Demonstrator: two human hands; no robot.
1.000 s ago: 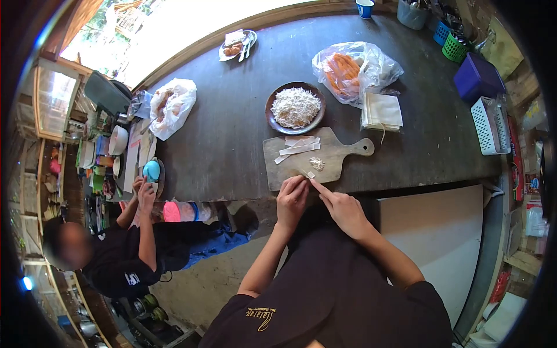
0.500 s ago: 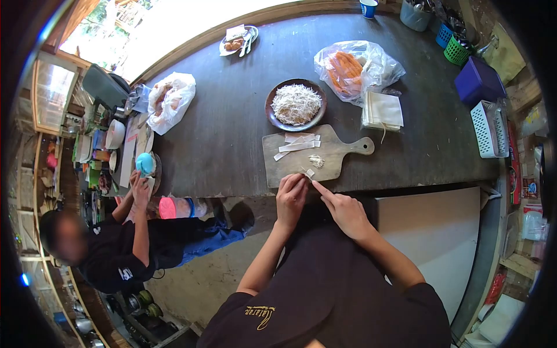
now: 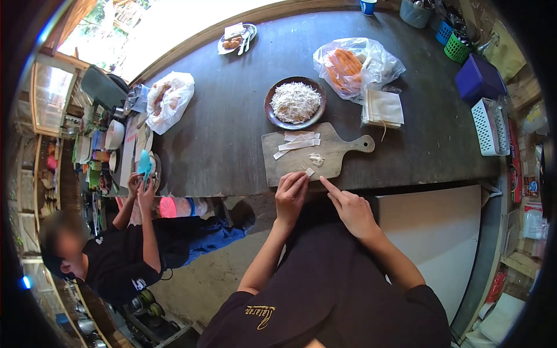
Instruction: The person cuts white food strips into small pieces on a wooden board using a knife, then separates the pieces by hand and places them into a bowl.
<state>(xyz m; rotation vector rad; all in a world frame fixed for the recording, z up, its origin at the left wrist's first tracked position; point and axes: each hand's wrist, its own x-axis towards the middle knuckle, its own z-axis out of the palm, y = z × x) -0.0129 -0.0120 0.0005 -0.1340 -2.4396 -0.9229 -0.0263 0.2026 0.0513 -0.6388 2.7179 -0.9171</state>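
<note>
At the near edge of a wooden cutting board, my left hand pinches a small whitish piece with its fingers closed. My right hand is just to the right of it, index finger stretched toward the board's edge and the other fingers curled. Whatever lies under those curled fingers is hidden. Several pale flat strips rest on the board, along with a little heap of fine shreds. Behind the board, a dark round bowl holds a mound of white shreds.
A clear plastic bag with orange contents and a stack of pale sheets lie right of the bowl. Farther left are a white plastic bag and a small plate. A co-worker handles a light-blue object at left.
My right index finger has drawn slightly right, away from the whitish piece. My left hand stays nearly in place. The co-worker's light-blue object has turned and the co-worker has shifted.
</note>
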